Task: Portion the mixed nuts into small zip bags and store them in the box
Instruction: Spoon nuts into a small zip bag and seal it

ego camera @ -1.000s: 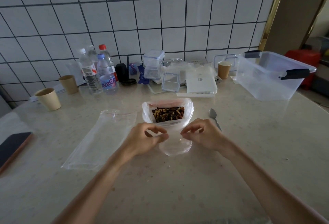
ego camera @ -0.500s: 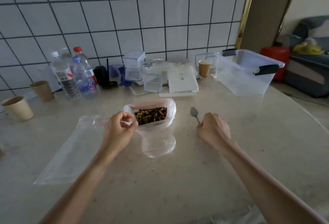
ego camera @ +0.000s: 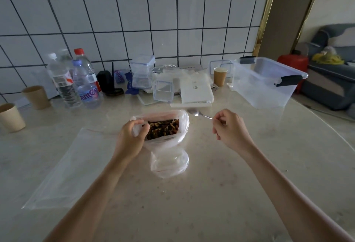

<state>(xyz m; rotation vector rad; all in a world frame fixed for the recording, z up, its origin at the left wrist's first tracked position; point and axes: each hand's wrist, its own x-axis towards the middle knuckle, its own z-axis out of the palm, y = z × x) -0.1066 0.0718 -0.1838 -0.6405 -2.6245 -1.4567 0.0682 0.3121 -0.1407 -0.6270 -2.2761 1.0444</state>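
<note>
Since half a second ago, our right hand (ego camera: 229, 126) has lifted the metal spoon (ego camera: 198, 114) off the table (ego camera: 192, 199); its fingers pinch the thin handle near the end, the bowl pointing left toward the nuts. Our left hand (ego camera: 130, 139) keeps its fingers curled round the left rim of the open bag of mixed nuts (ego camera: 163, 129), holding the mouth wide. We judge this bag soft and floppy, its thin film slippery and apt to slump, so the rim is the place to hold it. The nuts look small, hard and loose, light by the spoonful and prone to roll. A small zip bag (ego camera: 169, 163) lies just in front, clear and limp. A larger clear bag (ego camera: 69, 166) lies flat at left. The rigid translucent storage box (ego camera: 267, 84) stands well apart at right.
</note>
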